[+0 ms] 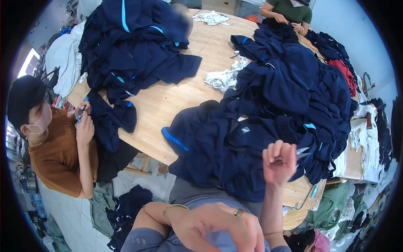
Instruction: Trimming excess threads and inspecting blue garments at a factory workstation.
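My right hand (278, 164) is raised over the table's near edge, its fingers curled around small scissors (303, 153). Their silver blades point right, and most of the handle is hidden in the palm. My left hand (218, 224) is close to the camera at the bottom, in front of my body. It wears a ring, and its loosely bent fingers stand apart from the thumb with nothing seen between them. Beneath and beyond the right hand spreads a dark navy garment (201, 138) with a bright blue strip, its near part at my lap.
A large heap of navy garments (289, 84) covers the table's right side; another pile (130, 54) is at far left. White scraps (224, 77) lie on the wooden table (168, 101). One co-worker (63, 151) sits left, another (289, 17) far right. A blue-handled tool (314, 191) rests near the right edge.
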`<act>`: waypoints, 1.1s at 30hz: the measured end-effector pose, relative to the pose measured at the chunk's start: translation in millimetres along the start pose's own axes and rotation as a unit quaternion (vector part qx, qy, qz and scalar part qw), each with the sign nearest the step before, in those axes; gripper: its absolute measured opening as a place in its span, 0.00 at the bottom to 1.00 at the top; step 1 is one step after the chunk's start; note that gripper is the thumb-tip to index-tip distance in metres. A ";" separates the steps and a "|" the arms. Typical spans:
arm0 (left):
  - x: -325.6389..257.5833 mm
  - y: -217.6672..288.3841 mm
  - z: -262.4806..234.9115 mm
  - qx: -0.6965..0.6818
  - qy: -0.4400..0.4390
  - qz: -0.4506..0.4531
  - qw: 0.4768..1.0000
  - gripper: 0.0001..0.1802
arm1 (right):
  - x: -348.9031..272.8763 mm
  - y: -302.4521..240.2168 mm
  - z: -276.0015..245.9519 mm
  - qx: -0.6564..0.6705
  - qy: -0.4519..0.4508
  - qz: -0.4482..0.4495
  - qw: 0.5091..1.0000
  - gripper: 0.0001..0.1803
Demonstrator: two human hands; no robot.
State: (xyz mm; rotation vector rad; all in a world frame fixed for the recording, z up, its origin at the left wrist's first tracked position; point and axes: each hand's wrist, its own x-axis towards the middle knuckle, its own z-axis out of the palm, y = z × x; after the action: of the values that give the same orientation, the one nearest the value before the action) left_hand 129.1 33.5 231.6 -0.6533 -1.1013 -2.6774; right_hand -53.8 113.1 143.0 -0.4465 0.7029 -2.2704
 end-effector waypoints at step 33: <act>-21.0 -1.8 0.0 -0.186 0.047 -0.130 0.973 0.15 | -8.8 -40.4 139.4 -0.001 -0.544 -0.060 0.837 0.30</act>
State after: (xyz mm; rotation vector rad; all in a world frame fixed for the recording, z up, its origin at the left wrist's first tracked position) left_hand 147.2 34.7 220.9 -0.4545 -0.7073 -3.1425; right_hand 0.1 94.1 276.7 -1.6227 0.0642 -1.6804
